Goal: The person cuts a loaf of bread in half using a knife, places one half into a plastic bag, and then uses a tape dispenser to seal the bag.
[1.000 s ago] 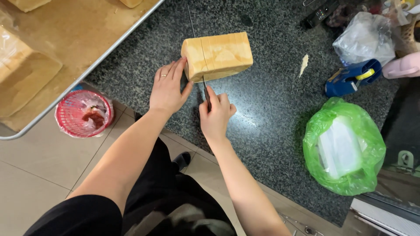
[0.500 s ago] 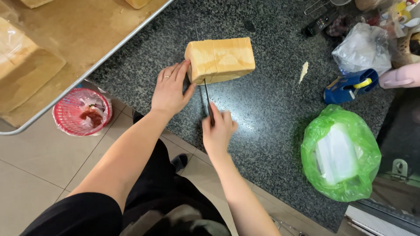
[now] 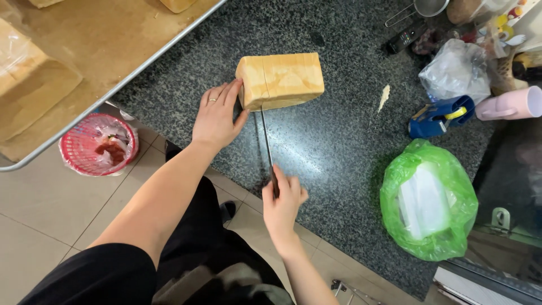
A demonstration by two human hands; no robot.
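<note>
A rectangular loaf of bread [image 3: 280,80] lies on the dark speckled stone surface [image 3: 333,141], its long axis running left to right across the view and tilted slightly, the right end a little farther from the person. The left hand [image 3: 217,116] rests against the loaf's left end, its fingers [image 3: 228,93] held loosely together and pressed flat on the crust, with a ring on 1 of them. The right hand [image 3: 282,200] grips the handle of a long knife [image 3: 266,141], fingers curled tightly around it near the surface's near edge. The blade points away from the person, roughly at a right angle to the loaf's long axis, and its tip meets the loaf near the left end, where a cut line already shows in the crust. To the right sit a green plastic bag [image 3: 429,200] with white contents, a blue tape dispenser [image 3: 440,116], a clear plastic bag [image 3: 454,70] and a pink cup [image 3: 511,104] lying on its side. At upper left a metal tray [image 3: 113,51] holds wrapped loaves, and a red basket [image 3: 99,144] stands on the tiled floor below.
</note>
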